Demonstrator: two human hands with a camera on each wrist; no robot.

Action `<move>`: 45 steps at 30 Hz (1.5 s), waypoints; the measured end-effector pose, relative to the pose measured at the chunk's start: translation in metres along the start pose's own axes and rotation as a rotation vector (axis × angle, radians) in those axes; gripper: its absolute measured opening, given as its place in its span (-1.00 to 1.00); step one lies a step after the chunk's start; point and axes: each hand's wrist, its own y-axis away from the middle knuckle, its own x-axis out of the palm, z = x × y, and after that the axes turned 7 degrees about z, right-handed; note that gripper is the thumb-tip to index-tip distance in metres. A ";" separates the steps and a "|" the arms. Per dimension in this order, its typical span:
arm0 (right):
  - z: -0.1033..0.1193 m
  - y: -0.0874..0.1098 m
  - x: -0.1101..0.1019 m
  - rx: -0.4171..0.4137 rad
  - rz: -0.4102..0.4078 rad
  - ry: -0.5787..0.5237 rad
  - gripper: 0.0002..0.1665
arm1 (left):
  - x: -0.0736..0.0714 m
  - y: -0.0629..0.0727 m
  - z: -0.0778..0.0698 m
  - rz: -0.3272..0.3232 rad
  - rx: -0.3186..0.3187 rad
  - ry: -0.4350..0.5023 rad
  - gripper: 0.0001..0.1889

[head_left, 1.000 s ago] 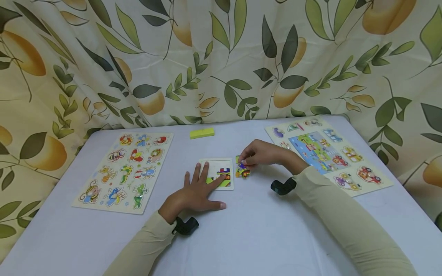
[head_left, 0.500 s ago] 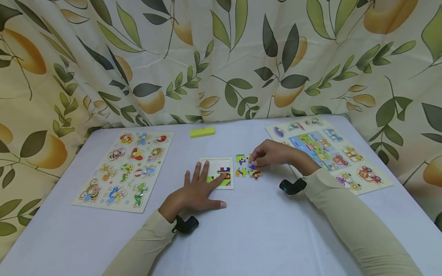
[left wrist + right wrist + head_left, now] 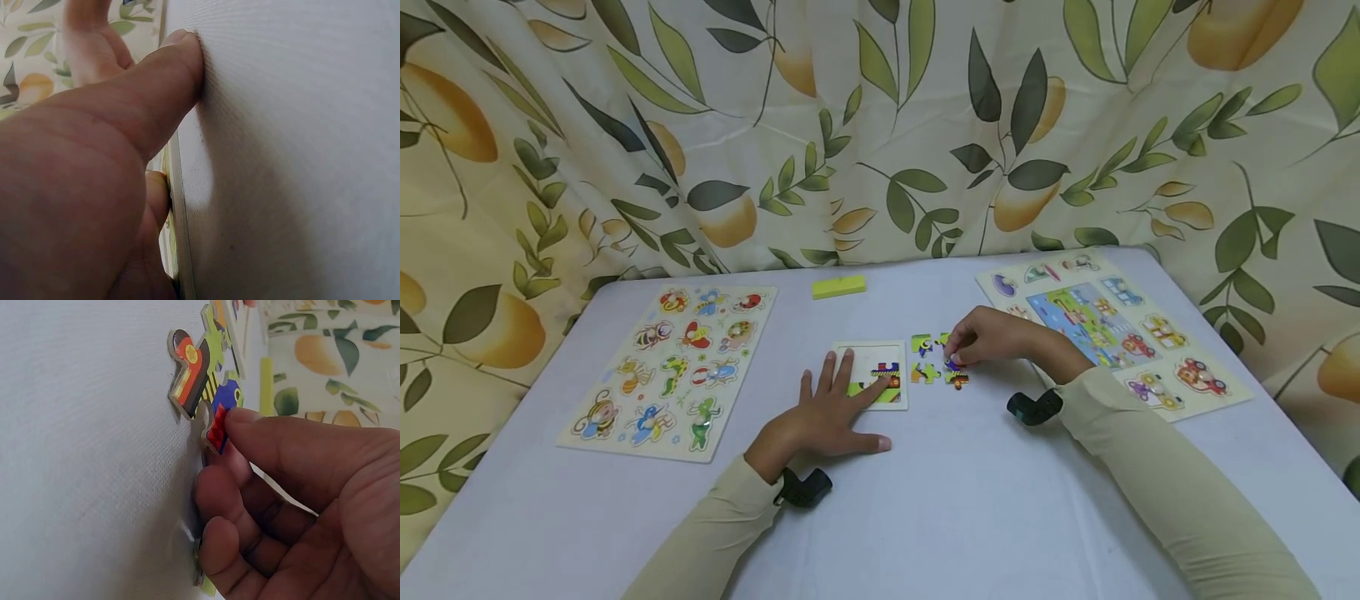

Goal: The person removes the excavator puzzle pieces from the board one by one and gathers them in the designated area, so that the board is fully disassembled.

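Note:
My left hand (image 3: 820, 427) lies with fingers spread over a small white puzzle tray (image 3: 867, 355), its fingertips touching the tray. The thumb rests on the cloth beside it. Inside the tray, a fitted part of a picture (image 3: 891, 388) shows near the fingers. To the tray's right, my right hand (image 3: 996, 340) pinches a blue and red puzzle piece (image 3: 222, 399) between thumb and finger. The piece sits low, at the cloth. Beside it lie an orange and black puzzle piece (image 3: 190, 362) and a green and orange puzzle piece (image 3: 925, 373).
A board of insect pictures (image 3: 688, 375) lies at the left. At the right lies a board of vehicle pictures (image 3: 1120, 333). A yellow block (image 3: 838, 287) sits at the back of the white-clothed table, before a leaf-patterned curtain (image 3: 880, 133).
My right hand has moved a little right, together with the pieces under it, which now lie spread apart in two columns. My left hand has stayed in place.

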 end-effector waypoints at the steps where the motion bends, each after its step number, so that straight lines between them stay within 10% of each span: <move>1: 0.000 0.000 0.000 0.003 -0.002 0.003 -0.83 | 0.000 0.000 0.000 0.001 0.001 0.001 -0.06; 29: 0.035 -0.017 0.005 -0.061 -0.076 -0.042 -0.74 | -0.001 0.002 -0.008 -0.044 0.010 0.002 -0.11; 45: 0.049 -0.034 0.017 -0.133 -0.076 -0.031 -0.76 | 0.000 0.004 -0.010 0.056 0.080 0.003 -0.28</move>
